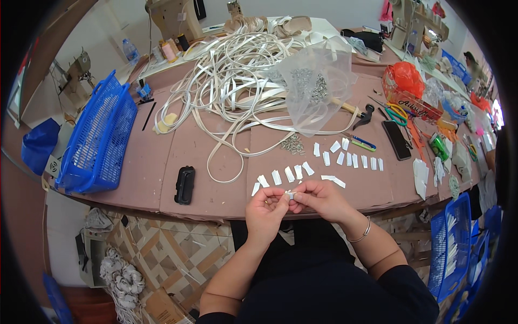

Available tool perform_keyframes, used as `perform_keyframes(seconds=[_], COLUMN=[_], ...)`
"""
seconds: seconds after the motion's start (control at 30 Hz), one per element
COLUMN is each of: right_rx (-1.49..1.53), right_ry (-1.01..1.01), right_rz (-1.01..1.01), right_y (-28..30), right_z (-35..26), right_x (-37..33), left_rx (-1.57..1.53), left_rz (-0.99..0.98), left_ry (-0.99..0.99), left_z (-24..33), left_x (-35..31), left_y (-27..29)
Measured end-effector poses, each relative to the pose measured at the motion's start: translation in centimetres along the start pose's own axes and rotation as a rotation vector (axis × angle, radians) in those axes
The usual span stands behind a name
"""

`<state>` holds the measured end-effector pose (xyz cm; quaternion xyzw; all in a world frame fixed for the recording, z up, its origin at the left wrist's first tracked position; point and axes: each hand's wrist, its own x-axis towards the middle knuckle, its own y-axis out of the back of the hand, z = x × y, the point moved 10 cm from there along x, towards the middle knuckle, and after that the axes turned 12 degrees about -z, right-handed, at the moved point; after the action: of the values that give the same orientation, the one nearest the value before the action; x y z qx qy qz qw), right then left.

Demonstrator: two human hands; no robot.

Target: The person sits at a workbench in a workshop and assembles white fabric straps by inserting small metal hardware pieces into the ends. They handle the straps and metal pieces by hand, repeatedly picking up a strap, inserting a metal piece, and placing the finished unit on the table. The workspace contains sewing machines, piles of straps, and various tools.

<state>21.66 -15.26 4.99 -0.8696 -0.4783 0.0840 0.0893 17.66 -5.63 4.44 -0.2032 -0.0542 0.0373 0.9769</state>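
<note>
Pinkish worktable, pretty cluttered. Both hands meet at its near edge: left hand and right hand pinch a small white strip piece between the fingertips, held just off the table edge. Right above the hands, rows of cut white pieces lie on the board, more further right. Big tangle of white strapping fills the middle, with a clear bag of metal rings on it. Blue basket leans at the left, black stapler-looking thing near it, phone and scissors to the right.
</note>
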Motion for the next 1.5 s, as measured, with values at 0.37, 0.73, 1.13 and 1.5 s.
perform_keyframes(seconds=[0.37,0.73,1.13,1.5], right_rx=[0.010,-0.156,-0.225,-0.244], right_ry=[0.011,0.138,0.155,0.071], right_rz=[0.021,0.130,0.083,0.098], right_y=[0.1,-0.2,-0.4,0.3], right_z=[0.1,-2.0,-2.2,-1.8], right_x=[0.1,0.0,0.0,0.0], left_rx=[0.064,0.129,0.092,0.174], left_rz=[-0.025,-0.030,-0.077,-0.215], left_ry=[-0.051,-0.085,-0.066,-0.011], left_z=[0.6,1.9,1.5,1.3], left_x=[-0.2,-0.1,-0.4,-0.3], left_y=[-0.4,0.2,0.2,0.1])
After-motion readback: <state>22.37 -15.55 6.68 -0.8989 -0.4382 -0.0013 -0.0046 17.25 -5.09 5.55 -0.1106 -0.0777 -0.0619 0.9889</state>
